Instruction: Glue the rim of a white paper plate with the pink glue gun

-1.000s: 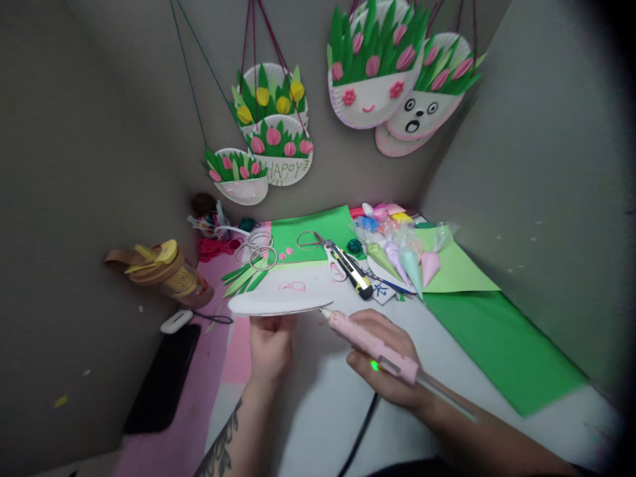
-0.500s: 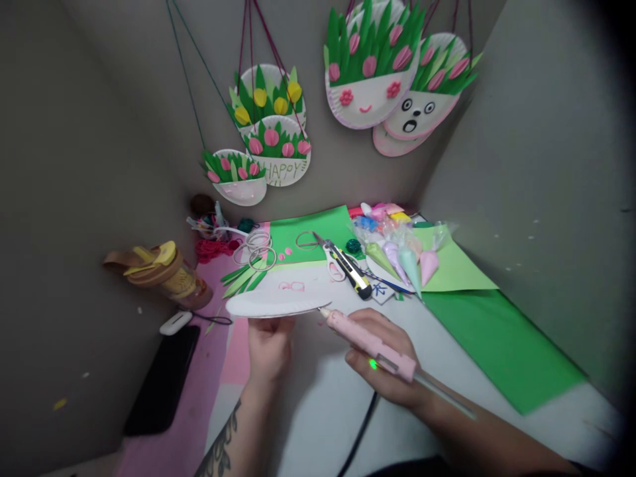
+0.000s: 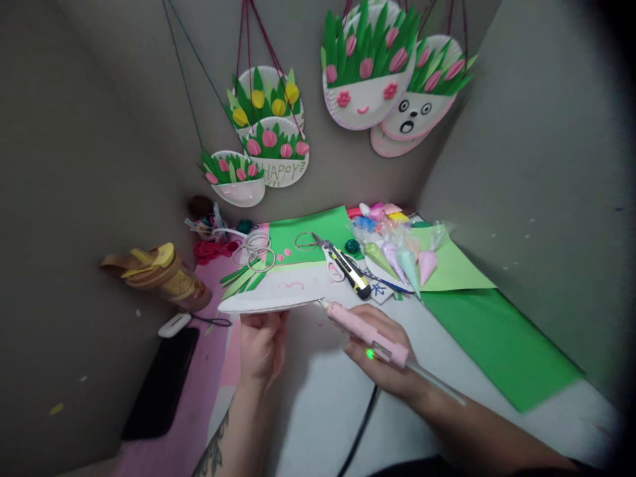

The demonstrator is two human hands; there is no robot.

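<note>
My left hand (image 3: 261, 344) holds a white paper plate (image 3: 278, 295) from underneath by its near rim, nearly flat above the table, with a small pink mark on top. My right hand (image 3: 382, 358) grips a pink glue gun (image 3: 362, 332) with a green light lit. The gun's nozzle touches the plate's right edge. A glue stick juts out behind the gun, and a black cord hangs below it.
Scissors (image 3: 325, 250), a utility knife (image 3: 354, 275), cone-shaped bags (image 3: 402, 258) and green paper sheets (image 3: 497, 338) lie on the table. A bottle (image 3: 163, 275), a black phone (image 3: 159, 387) and pink paper (image 3: 199, 397) sit left. Decorated paper plates (image 3: 368, 73) hang on the wall.
The plate has shifted slightly left and tipped flatter. The glue gun has followed, its tip staying at the plate's edge. The view has drifted a little.
</note>
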